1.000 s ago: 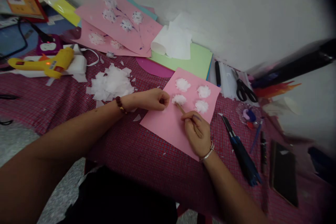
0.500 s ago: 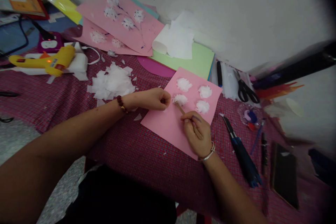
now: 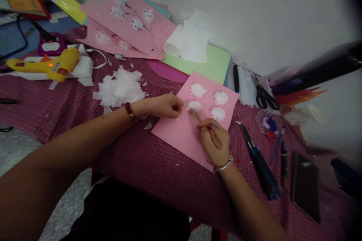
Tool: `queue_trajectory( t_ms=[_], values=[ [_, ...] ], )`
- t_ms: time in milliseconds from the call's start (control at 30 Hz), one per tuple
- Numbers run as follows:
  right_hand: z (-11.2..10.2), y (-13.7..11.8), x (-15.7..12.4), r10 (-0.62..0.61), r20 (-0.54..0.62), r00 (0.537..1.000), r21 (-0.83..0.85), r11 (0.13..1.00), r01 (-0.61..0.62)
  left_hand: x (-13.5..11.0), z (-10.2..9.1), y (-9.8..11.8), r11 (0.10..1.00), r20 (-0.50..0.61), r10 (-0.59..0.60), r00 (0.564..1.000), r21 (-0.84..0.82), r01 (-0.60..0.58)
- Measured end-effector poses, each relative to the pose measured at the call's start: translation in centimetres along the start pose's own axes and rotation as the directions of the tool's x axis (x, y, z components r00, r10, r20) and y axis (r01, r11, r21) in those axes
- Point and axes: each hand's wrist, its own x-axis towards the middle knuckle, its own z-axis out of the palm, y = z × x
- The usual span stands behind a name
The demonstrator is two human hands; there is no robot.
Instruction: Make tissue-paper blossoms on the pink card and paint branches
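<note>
The right hand (image 3: 215, 140) is pinching the stick (image 3: 195, 115) between thumb and fingers, and the stick is slanting away from it toward the tuft (image 3: 194, 106) nearest the left hand (image 3: 169, 106). The tip is lying at that tuft's near edge; the exact contact is showing too small to confirm. The tuft is sitting on the pink sheet (image 3: 177, 131), which is lying flat on the cloth-covered counter (image 3: 147, 169). Three similar tufts (image 3: 218, 114) are lying on the same sheet, near but apart. The left hand is curling its fingers inward, thumb pressing in beside them, just over the sheet's left edge; whether it is pinching anything, or bearing on the sheet, is not showing clearly. As a judgement, the step is calling for light, local pressure: the tip should be working at the tuft's base rather than dragging across its top, since loose white layers are likely tearing or flattening under a hard push. The left hand should ideally be steadying the sheet beside the tuft, so that the paper is not sliding under the stick. The right hand should be maintaining clearance from the tuft at its upper right, because the knuckles are hovering near it.
</note>
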Motion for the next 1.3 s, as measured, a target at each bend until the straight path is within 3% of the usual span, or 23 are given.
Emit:
queue_trajectory(
  t_ms=[367,500,600,733,800,900,967,1133,1233,1300],
  values=[
    [-0.6,-0.1,-0.7,0.04,0.013,0.999,0.041,0.998,-0.04,0.1,0.0,-0.6,0.999,0.006,0.031,1.0,-0.039,-0.031],
    [-0.5,0.0,-0.7,0.052,0.011,0.999,0.033,0.998,-0.053,-0.2,-1.1,-1.0,0.982,0.11,0.049,0.993,-0.185,-0.028],
    [-0.1,-0.1,-0.3,0.024,0.085,0.996,0.005,1.0,-0.024,-0.5,-2.1,-1.4,0.927,0.162,0.076,0.984,-0.375,-0.01],
    [0.1,-0.5,-0.2,-0.137,0.282,0.95,0.089,0.989,0.116,-0.4,-2.3,-1.7,0.804,-0.089,-0.003,0.996,-0.592,-0.05],
    [-0.1,-0.4,-0.3,-0.136,0.258,0.957,0.133,0.986,0.105,-0.2,-1.9,-1.7,0.778,-0.203,-0.065,0.977,-0.623,-0.078],
    [-0.4,0.0,-0.5,-0.021,0.099,0.995,0.119,0.993,0.01,0.2,-1.1,-1.6,0.83,-0.241,-0.092,0.966,-0.555,-0.06],
    [-0.5,0.4,-0.6,0.018,0.061,0.998,0.083,0.996,-0.023,0.4,-0.7,-1.8,0.894,-0.227,-0.068,0.972,-0.447,-0.041],
    [-0.1,0.6,-0.5,-0.051,0.128,0.99,-0.021,0.998,0.054,0.7,-0.1,-1.8,0.975,-0.215,-0.011,0.977,-0.217,-0.037],
    [0.1,0.4,-0.4,-0.137,0.198,0.971,-0.034,0.989,0.146,0.5,0.2,-1.2,0.968,-0.265,0.031,0.964,-0.234,-0.095],
    [0.1,0.3,-0.5,-0.19,0.272,0.943,-0.026,0.979,0.205,0.3,0.3,-0.8,0.955,-0.237,0.057,0.97,-0.27,-0.122]
  ],
)
